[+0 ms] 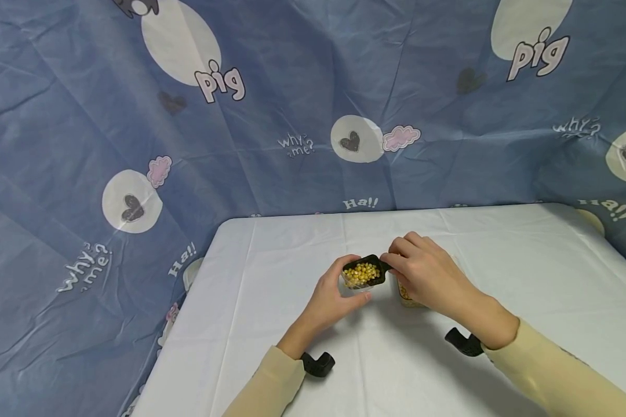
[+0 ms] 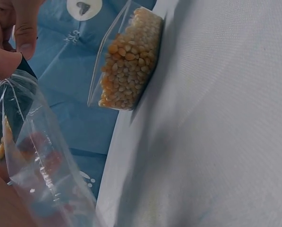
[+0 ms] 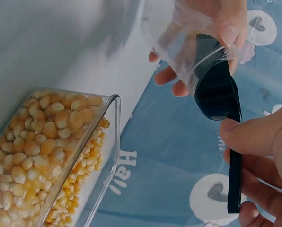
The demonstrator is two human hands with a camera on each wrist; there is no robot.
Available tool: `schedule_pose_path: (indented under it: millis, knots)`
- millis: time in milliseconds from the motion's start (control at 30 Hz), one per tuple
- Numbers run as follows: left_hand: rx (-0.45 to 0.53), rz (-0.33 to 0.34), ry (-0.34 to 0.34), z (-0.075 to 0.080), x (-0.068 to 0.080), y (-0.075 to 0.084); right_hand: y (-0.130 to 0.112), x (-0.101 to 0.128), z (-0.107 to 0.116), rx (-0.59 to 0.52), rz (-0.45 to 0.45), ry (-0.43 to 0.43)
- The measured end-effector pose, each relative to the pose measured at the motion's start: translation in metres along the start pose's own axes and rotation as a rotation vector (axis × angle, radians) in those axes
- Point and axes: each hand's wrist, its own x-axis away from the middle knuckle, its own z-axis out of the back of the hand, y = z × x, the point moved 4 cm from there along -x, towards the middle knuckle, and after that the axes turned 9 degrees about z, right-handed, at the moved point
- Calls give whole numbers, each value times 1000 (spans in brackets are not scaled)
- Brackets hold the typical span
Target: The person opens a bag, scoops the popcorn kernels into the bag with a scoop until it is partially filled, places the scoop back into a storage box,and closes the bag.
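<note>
Left grip (image 1: 326, 300) pinching bag (image 2: 51, 163) | right grip (image 1: 429, 279) pinching scoop (image 3: 219, 94) | backdrop (image 1: 302, 179): "pig", "why me?", "Ha!!"

The head camera looked forward and down from farther back, with the left hand (image 1: 330, 298) and right hand (image 1: 430, 278) right of lower centre and the curtain (image 1: 292, 87) across the top. The left wrist camera looked sideways from close by, the table (image 2: 226, 123) filling its right side. The right wrist camera, also near and turned sideways, faced the scoop (image 3: 219, 94) at upper right. Both wrist views shared the box (image 3: 83, 149), scoop and bag (image 2: 56, 177).
</note>
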Motion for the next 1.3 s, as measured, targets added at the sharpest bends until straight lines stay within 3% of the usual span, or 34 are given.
schedule_pose_path:
  millis: [567,867,1133,1300]
  knots:
    - [-4,0,3,1,1,1,-8,-7,5,107,102,65]
    - [6,-34,46,2,1,4,-12,-11,5,146,159,151]
    - [-16,-78,90,3,1,10,-12,-15,9,196,167,178]
    - [-16,-62,95,3,2,12,-13,-16,12,215,174,176]
